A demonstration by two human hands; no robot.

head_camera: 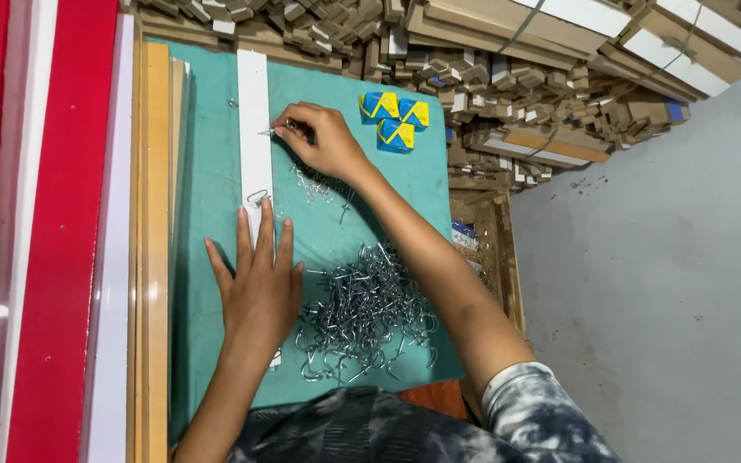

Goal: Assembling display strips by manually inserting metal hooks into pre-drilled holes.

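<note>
A long white strip lies lengthwise on a teal-covered table. My left hand rests flat on the near part of the strip, fingers spread, holding it down. My right hand pinches a small metal hook against the right edge of the strip farther away. Another metal hook sits on the strip just beyond my left fingertips. A big pile of silver metal hooks lies on the cloth to the right of my left hand, under my right forearm.
Three small blue and yellow boxes stand at the far right of the table. Several loose hooks lie near them. Wooden and red-and-white boards lean along the left. Stacks of wooden pieces fill the back. Grey floor is on the right.
</note>
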